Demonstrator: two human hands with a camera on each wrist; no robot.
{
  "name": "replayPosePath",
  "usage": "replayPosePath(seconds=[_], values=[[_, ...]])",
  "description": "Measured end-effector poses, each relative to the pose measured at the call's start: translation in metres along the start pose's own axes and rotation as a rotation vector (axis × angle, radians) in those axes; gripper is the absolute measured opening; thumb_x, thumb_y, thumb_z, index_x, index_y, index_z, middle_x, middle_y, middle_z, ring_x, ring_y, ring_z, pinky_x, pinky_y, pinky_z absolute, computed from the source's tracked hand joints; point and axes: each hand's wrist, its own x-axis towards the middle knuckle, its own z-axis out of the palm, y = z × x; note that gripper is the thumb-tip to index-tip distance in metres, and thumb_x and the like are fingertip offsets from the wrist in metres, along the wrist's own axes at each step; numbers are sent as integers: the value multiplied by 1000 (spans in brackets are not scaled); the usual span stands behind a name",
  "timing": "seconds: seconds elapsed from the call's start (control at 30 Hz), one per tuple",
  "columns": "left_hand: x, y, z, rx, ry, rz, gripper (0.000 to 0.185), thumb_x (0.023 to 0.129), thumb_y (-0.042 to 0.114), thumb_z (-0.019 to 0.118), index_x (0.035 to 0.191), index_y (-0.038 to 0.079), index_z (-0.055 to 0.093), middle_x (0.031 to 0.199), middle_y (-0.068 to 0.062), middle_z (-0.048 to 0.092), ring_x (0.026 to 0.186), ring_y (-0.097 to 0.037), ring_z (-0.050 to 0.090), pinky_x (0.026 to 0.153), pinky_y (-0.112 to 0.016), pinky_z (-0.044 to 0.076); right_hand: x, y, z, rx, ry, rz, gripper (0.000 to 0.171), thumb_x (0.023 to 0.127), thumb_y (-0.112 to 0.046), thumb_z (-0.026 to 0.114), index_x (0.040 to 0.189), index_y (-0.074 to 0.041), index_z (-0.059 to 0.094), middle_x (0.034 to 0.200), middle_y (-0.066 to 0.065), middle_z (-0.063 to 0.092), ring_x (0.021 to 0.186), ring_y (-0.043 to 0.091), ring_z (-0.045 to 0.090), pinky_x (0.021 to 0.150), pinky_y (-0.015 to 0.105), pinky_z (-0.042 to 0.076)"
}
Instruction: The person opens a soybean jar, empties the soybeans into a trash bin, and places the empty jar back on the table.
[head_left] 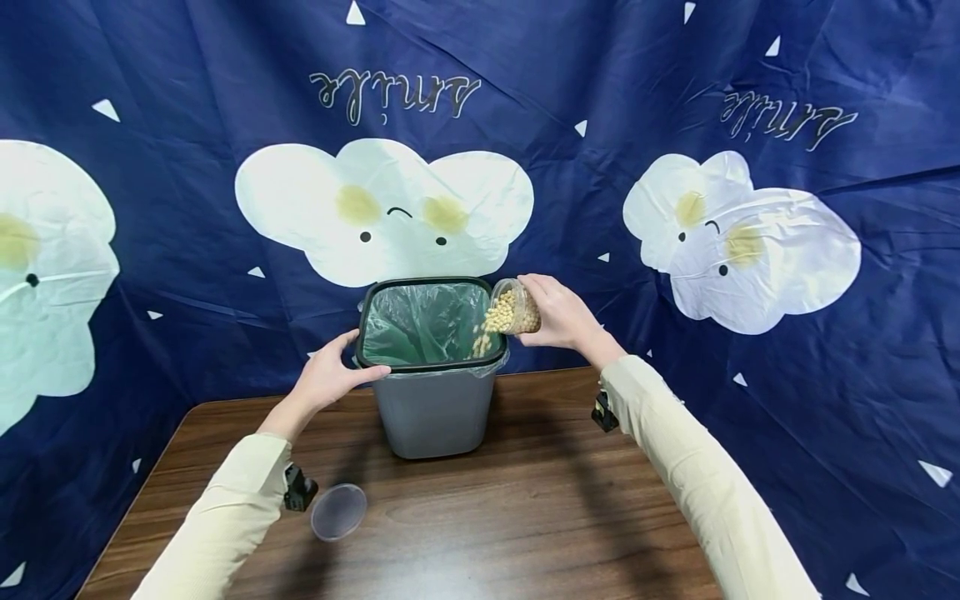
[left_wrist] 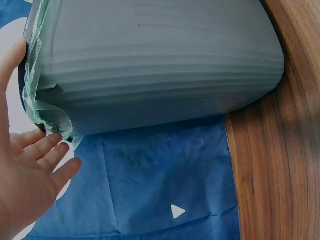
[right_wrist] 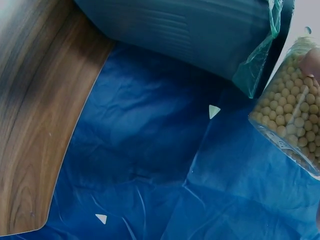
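A grey waste bin (head_left: 435, 408) lined with a green bag (head_left: 420, 321) stands at the back of the wooden table (head_left: 525, 517). My right hand (head_left: 562, 317) grips a clear jar of yellow beans (head_left: 513, 308), tipped over the bin's right rim, and beans spill into the bag. My left hand (head_left: 330, 375) rests on the bin's left rim with straight fingers. In the left wrist view the fingers (left_wrist: 45, 150) touch the bag's edge beside the bin wall (left_wrist: 150, 75). The right wrist view shows the jar (right_wrist: 292, 115) near the bin (right_wrist: 200, 30).
A clear round lid (head_left: 339, 511) lies on the table near my left forearm. A dark blue cloth with white cloud prints (head_left: 382, 208) hangs behind and around the table. The table's far edge runs just behind the bin.
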Motion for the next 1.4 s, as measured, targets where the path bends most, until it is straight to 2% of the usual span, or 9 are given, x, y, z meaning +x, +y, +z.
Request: replayPosePath(seconds=[0.67, 1.4], values=[[1, -1, 1, -20, 16, 5, 101, 69, 60, 67, 142, 2, 26, 143, -21, 30, 129, -39, 29, 99, -54, 30, 9, -1, -4, -88, -17, -78, 84, 55, -35, 75, 123, 7, 47, 119, 20, 53, 111, 32, 50, 97, 40, 39], [0, -3, 1, -41, 10, 0, 102, 69, 59, 67, 142, 2, 25, 143, -21, 29, 130, -39, 27, 100, -54, 29, 23, -1, -3, -152, -23, -157, 85, 59, -38, 75, 125, 7, 46, 120, 21, 52, 113, 32, 48, 98, 40, 37]])
